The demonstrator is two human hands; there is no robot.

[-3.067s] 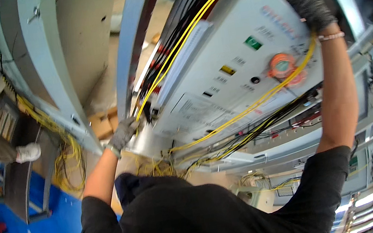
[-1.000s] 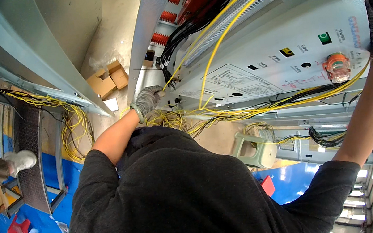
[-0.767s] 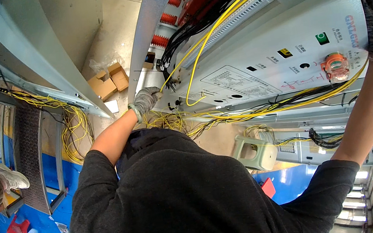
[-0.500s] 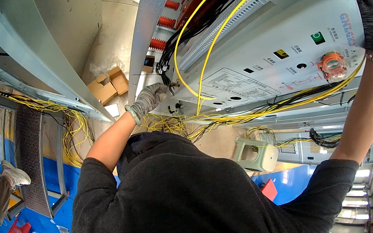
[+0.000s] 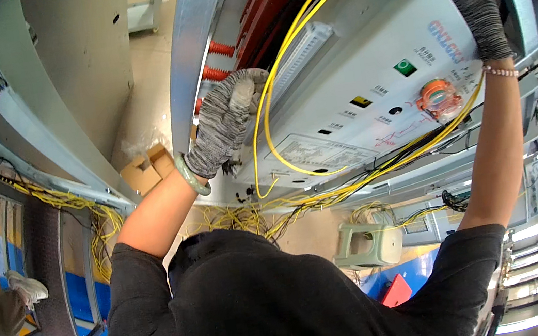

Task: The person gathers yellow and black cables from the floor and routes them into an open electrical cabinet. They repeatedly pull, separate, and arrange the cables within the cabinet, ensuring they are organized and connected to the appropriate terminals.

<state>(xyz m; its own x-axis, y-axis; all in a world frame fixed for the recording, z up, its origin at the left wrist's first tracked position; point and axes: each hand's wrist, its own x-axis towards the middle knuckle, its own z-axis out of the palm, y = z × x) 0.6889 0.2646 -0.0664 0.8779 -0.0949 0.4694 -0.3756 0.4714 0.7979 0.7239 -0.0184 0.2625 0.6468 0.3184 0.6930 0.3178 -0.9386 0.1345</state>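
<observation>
My left hand (image 5: 225,122), in a grey knitted glove, is bent closed beside the white slotted wire duct (image 5: 305,56). Black wires run up to it and out beyond it; its fingertips are partly hidden, so what they grip cannot be told. Two yellow cables (image 5: 266,110) loop down just right of those fingers. My right hand (image 5: 478,15), gloved alike, lies with fingers stretched along the upper right edge of a grey metal front panel (image 5: 367,37). The yellow cables pass at its fingertips. An orange-rimmed clear cover (image 5: 439,99) sits on the panel near my right wrist.
Red ribbed insulators (image 5: 214,72) line the cabinet post at left. Loose yellow and black cables (image 5: 328,194) run along the panel's lower edge. An open cardboard box (image 5: 145,170) lies on the floor. A pale green stool (image 5: 369,243) stands below. Someone's shoe (image 5: 27,288) shows at left.
My left hand has moved up from the panel's lower left corner towards the wire duct. The view has shifted, and the yellow loops hang closer together. My right hand stays at the panel's edge.
</observation>
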